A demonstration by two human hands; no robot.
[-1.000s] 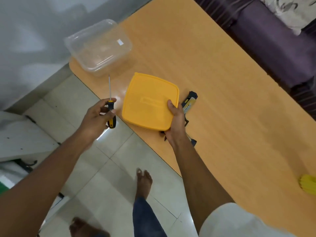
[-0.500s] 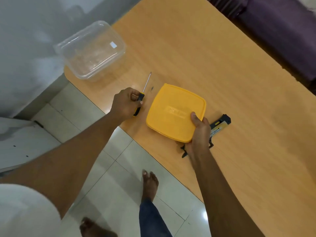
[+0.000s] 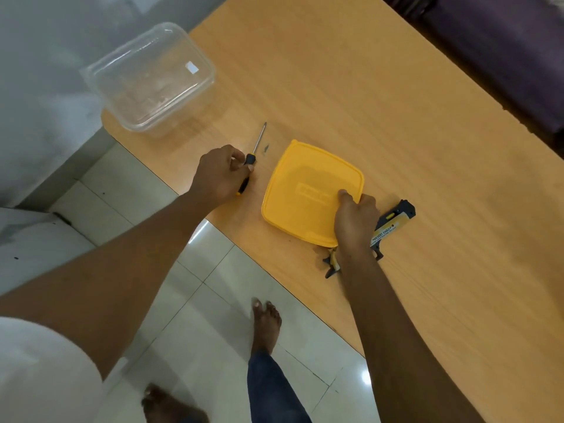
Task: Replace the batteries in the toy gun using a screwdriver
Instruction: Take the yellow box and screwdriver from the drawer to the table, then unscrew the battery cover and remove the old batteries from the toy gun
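Observation:
My left hand (image 3: 218, 175) grips the black and yellow handle of a screwdriver (image 3: 255, 149) that lies low over the orange table, its metal shaft pointing away from me. My right hand (image 3: 354, 222) holds the near right corner of a square yellow lid (image 3: 305, 190), thumb on top. The lid sits flat on the table. A black and yellow toy gun (image 3: 389, 228) lies on the table under and to the right of my right hand, partly hidden by it. A small dark bit (image 3: 266, 147) lies beside the screwdriver shaft.
A clear plastic container (image 3: 152, 80) stands open at the table's far left corner. The table (image 3: 396, 117) edge runs diagonally in front of me, with tiled floor and my bare feet below. A dark purple sofa (image 3: 503, 50) sits beyond the table's far right side.
My left hand brought the screwdriver from the table edge down onto the table. My right hand lowered the yellow lid flat beside the toy gun.

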